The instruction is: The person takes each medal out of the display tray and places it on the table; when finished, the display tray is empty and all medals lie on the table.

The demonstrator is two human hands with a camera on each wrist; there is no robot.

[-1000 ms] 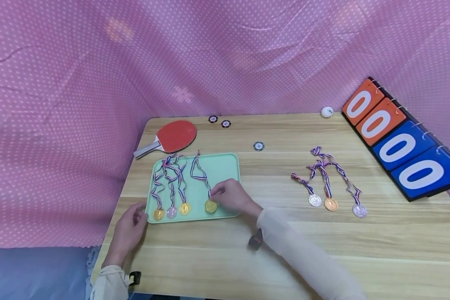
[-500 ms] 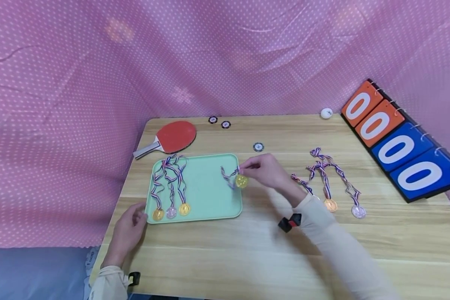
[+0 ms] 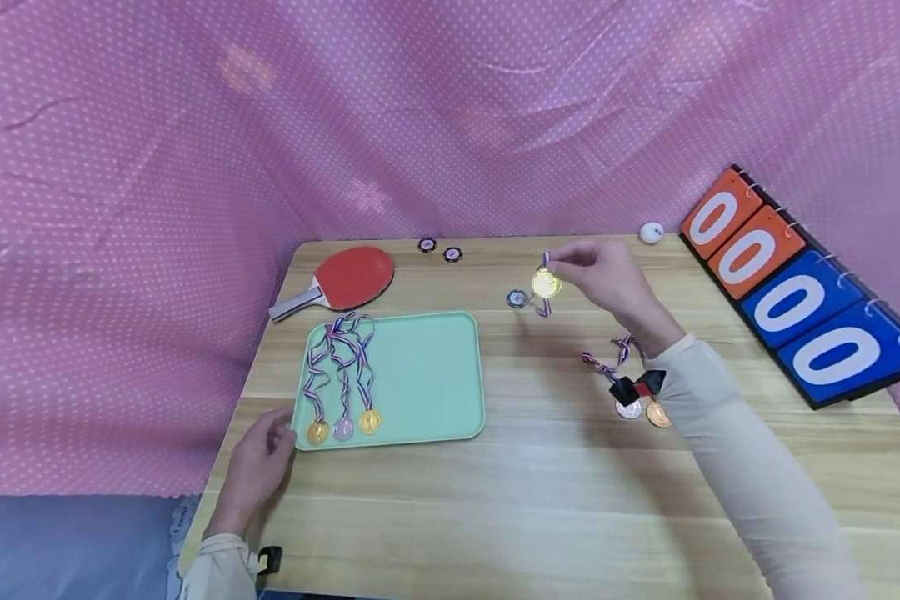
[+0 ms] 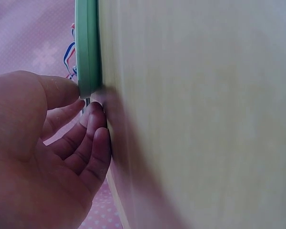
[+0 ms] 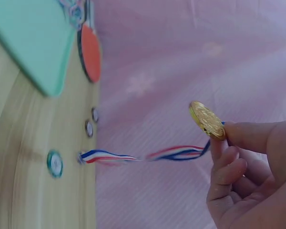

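My right hand (image 3: 607,279) pinches a gold medal (image 3: 546,282) at its ribbon, close to the disc, above the back middle of the table. In the right wrist view its red, white and blue ribbon (image 5: 176,152) trails from the fingers. My left hand (image 3: 257,460) is at the near left corner of a mint green tray (image 3: 482,375); in the left wrist view the thumb (image 4: 62,91) touches the tray corner and the relaxed fingers lie beside it. In the tray lie two gold medals (image 3: 371,422) and a silver medal (image 3: 343,428) with ribbons bunched at the top.
A silver medal (image 3: 628,408) and a bronze medal (image 3: 657,414) lie right, partly behind my right forearm. A red table tennis bat (image 3: 356,277), poker chips (image 3: 453,254), a white ball (image 3: 651,232) and a flip scoreboard (image 3: 787,292) line the back and right. Pink curtain (image 3: 450,117) hangs behind.
My right hand has lifted the rightmost gold medal out of the tray and carried it right and toward the back of the table. My left hand stays at the tray corner.
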